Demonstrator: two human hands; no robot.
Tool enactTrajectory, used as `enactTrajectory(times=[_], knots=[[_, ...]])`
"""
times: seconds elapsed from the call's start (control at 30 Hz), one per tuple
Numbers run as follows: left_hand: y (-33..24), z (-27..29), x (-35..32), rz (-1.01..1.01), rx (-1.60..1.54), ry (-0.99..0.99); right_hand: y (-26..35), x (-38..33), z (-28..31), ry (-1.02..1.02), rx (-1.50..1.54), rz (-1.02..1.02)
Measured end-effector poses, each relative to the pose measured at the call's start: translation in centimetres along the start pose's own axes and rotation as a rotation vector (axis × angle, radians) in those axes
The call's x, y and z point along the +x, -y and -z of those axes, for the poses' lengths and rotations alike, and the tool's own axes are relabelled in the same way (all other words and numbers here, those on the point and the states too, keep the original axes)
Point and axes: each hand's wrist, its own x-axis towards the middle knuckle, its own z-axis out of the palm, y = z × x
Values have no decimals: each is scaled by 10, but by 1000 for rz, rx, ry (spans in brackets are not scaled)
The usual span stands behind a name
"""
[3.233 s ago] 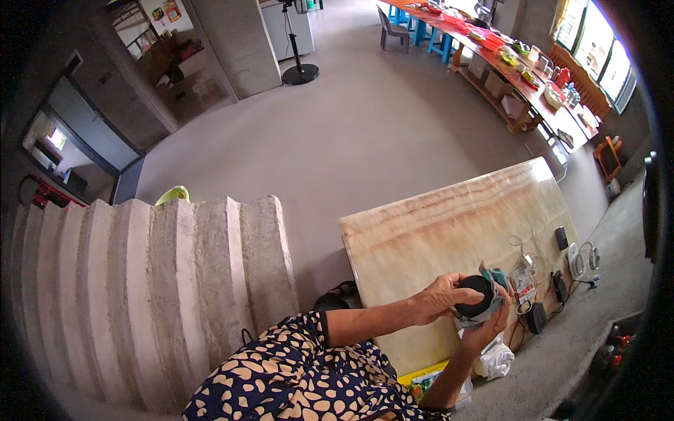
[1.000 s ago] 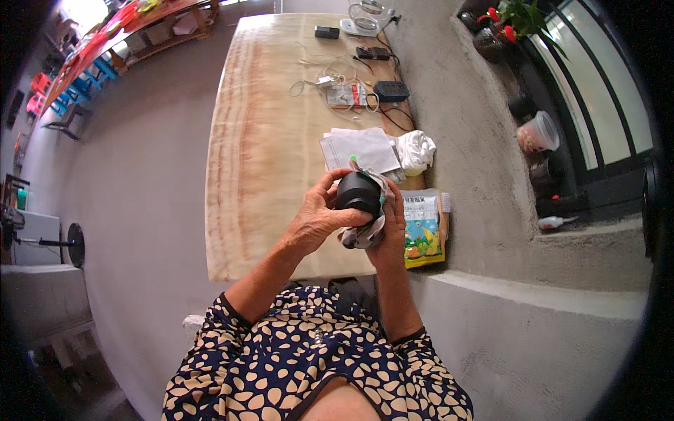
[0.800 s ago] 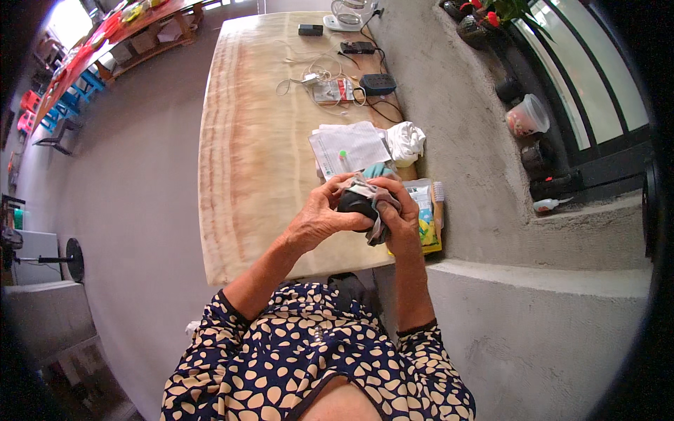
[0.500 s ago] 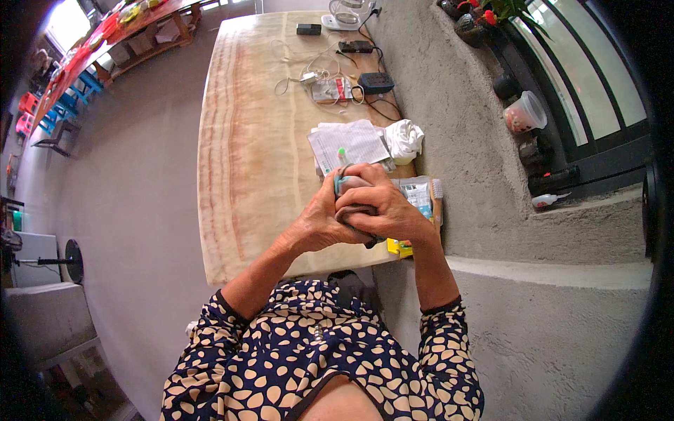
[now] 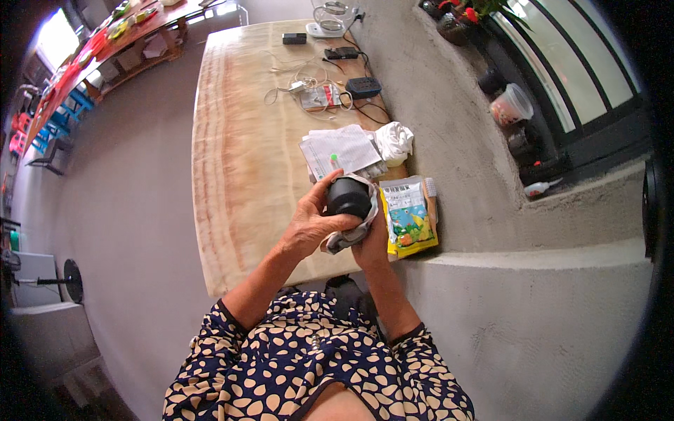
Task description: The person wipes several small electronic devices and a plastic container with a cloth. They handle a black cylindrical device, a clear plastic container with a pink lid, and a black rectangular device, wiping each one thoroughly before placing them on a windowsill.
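Note:
Between my hands, above the near part of the table, is a dark, rounded, cup-like object (image 5: 348, 197) with a smooth black face turned up. My left hand (image 5: 309, 219) grips its left side, thumb across the near edge and fingers on the far edge. A greyish cloth (image 5: 340, 241) wraps round its right and near sides. Behind the cloth on the right is my right hand (image 5: 373, 242), closed on it, with most of its fingers hidden. I cannot tell what kind of vessel the black object is.
Just right of my hands lies a yellow and blue packet (image 5: 411, 224) beside a brush (image 5: 430, 193). Papers (image 5: 340, 151) and a bunched white cloth (image 5: 394, 142) lie beyond. Farther off are cables (image 5: 302, 76) and a dark box (image 5: 363, 88). A grey wall (image 5: 449, 133) borders the table's right.
My right hand has moved from on top of the object round to its right and underneath. The black face now shows, and the cloth has opened out along its right side. The view has shifted slightly.

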Motion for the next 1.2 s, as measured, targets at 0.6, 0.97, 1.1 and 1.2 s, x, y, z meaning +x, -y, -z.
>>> enactTrajectory(times=[0.6,0.97,1.1,1.2], knots=[[-3,-33,-2,335,-109,264,27,-32,28,-251,-176,422],[54,-82,53,373,-642,111,73,-5,57,-496,-321,524],[56,-114,76,436,-762,52,66,12,60,-463,-1118,717],[65,-124,98,493,-779,11,73,16,73,-407,-1220,808]])
